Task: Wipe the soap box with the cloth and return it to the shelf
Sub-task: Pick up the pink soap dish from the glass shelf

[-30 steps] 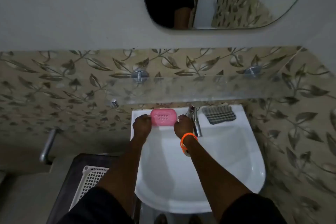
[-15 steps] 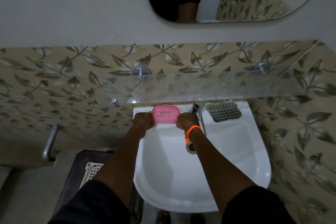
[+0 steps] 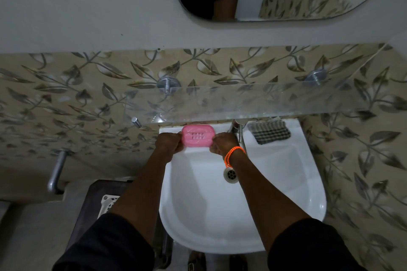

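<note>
A metal bar (image 3: 56, 171) is fixed to the tiled wall well to the left of the left hand (image 3: 168, 145), and a white perforated basket (image 3: 108, 203) is seen below it, beside the left forearm. A small metal peg (image 3: 136, 122) is mounted on the wall just above and to the left of that hand. The left hand is curled, and the left end of the pink soap box (image 3: 198, 136) is pinched by its fingers. The soap box is held level between the 2 hands, over the back rim of the white sink (image 3: 286, 182) and just under the front edge of the glass shelf (image 3: 253, 101); whether it touches the rim cannot be told. The grid of holes in its top faces up. Its right end is gripped by the right hand (image 3: 222, 144), also curled, with an orange band (image 3: 232, 156) worn around the wrist. The drain (image 3: 230, 174) is seen below the right wrist. The tap (image 3: 239, 133) stands just to the right of the right hand, partly hidden by it. The checked cloth (image 3: 271, 132) lies folded on the sink's back ledge, further right, apart from both hands. The shelf is carried on 2 metal brackets (image 3: 167, 86), above the hands.
</note>
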